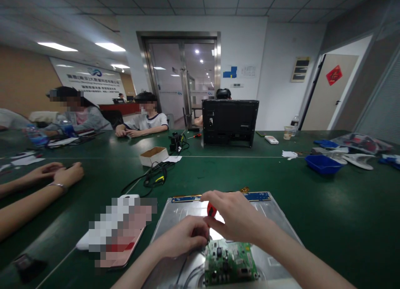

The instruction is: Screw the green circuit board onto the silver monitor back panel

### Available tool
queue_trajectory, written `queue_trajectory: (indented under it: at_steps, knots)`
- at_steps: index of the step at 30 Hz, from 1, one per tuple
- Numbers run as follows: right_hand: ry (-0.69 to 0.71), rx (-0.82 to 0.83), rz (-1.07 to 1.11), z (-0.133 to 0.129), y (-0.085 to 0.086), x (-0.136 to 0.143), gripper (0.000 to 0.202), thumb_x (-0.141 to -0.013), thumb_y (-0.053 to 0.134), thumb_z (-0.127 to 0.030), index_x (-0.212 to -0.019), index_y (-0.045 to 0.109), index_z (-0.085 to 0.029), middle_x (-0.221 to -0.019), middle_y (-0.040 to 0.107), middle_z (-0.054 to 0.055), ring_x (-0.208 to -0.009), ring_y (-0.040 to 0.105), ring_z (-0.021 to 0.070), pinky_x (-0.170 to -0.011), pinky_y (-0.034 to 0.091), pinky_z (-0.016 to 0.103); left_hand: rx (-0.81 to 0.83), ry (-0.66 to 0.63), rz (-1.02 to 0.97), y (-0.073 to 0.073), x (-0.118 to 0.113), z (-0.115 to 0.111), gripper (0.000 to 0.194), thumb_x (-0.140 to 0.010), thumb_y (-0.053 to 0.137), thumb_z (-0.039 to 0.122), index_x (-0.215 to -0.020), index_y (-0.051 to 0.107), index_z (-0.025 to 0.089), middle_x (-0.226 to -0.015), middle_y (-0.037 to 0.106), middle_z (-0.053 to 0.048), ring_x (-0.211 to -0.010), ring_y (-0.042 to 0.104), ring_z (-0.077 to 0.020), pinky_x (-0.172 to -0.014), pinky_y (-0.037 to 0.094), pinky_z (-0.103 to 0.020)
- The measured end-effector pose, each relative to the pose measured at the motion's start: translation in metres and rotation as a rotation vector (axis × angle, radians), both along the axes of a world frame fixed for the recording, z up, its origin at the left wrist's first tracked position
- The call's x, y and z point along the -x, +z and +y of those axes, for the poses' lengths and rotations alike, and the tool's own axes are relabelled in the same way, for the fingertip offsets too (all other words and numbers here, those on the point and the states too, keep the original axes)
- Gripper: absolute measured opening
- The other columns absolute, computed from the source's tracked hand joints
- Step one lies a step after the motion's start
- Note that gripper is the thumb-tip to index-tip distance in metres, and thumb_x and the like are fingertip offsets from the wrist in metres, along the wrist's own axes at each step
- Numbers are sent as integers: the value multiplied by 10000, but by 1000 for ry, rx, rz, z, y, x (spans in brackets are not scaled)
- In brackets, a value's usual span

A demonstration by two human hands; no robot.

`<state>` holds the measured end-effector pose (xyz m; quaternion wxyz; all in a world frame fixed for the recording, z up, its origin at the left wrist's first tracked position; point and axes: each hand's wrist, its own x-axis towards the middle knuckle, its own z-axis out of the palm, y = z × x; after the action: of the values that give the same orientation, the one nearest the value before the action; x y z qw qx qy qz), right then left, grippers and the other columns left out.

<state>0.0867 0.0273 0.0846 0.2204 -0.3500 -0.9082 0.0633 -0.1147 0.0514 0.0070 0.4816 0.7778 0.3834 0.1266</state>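
Observation:
A screwdriver with a red and black handle [211, 210] stands roughly upright over the metal back of a display panel [184, 210]. My right hand [239, 216] grips that handle from above, thumb and fingers closed round it. Just below and to the left, my left hand [184, 237] has its fingertips pressed together by the screwdriver's lower end; what they hold is hidden. Close to the fingertips is the upper left corner of a green circuit board [229, 262], which lies on the panel. A narrow blue circuit strip [258, 196] runs along the panel's far edge.
Left of the panel lie a white phone-like object [106, 226] and a pink one [137, 235]. Beyond are black cables [156, 174], a small open box [154, 155] and a black monitor [230, 122]. A blue tray [324, 164] stands right. A co-worker's hands [67, 174] rest at left.

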Motion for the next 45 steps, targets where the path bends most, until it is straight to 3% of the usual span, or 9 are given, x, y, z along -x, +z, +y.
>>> queue_trajectory:
  at_steps: [4,9,12,19,26,32,35,42,45]
  knots:
    - [-2,-18,-19,0,2,0,216,-896,556,-325,-1069,547,-197,-900,690,23,-730,628,190,-600,385,293,-37,-4,2,1,0,0,97,-698,579,159,-792,600,172,-742,578,26,-685,524,-153,-633,402,-246]
    - [51,-5,39,-5,7,-5,362,-807,549,-198,-1167,507,-175,-1041,666,60,-808,626,193,-634,408,297,-64,3,1,-9,3,3,135,-701,586,162,-830,623,164,-718,562,33,-671,510,-146,-613,390,-236]
    - [19,-14,35,-5,5,-3,365,-800,532,-160,-1164,507,-173,-1009,677,53,-804,636,197,-622,400,296,-43,7,9,-10,3,4,120,-701,591,169,-818,617,166,-713,559,35,-663,510,-142,-606,393,-233]
    - [-21,-32,-24,0,2,-1,198,-897,559,-332,-1040,566,-196,-891,693,25,-754,638,206,-588,368,294,-1,19,-11,1,-1,1,93,-689,596,170,-782,598,172,-682,554,38,-637,501,-142,-605,390,-238]
    - [57,1,1,-5,10,-1,376,-807,524,-164,-1183,509,-174,-1025,689,57,-789,635,190,-617,383,289,-52,0,8,-4,1,3,60,-680,582,147,-734,603,165,-704,585,20,-683,536,-164,-631,408,-248]
    - [-41,-74,-84,1,6,6,161,-883,589,-313,-1004,558,-212,-876,711,16,-703,636,177,-531,276,275,-42,13,17,1,0,0,90,-688,577,146,-770,607,170,-738,607,12,-704,560,-172,-636,421,-247]
    - [-46,-77,-103,1,8,4,175,-906,582,-388,-906,572,-213,-843,709,18,-681,629,171,-534,282,277,-79,17,39,4,-1,0,102,-681,575,137,-769,615,171,-734,606,11,-706,556,-175,-644,421,-252]
    - [67,32,-14,-4,15,-3,360,-814,546,-163,-1173,534,-195,-1018,701,51,-834,644,187,-658,407,286,-65,-6,25,0,0,2,62,-683,565,148,-734,594,169,-712,591,24,-688,537,-161,-623,402,-243]
    - [-5,-5,-50,-1,12,0,273,-853,579,-235,-1124,560,-211,-939,722,29,-763,646,184,-598,361,281,-38,7,25,1,0,1,95,-691,575,150,-774,614,171,-726,598,24,-685,542,-160,-631,407,-249]
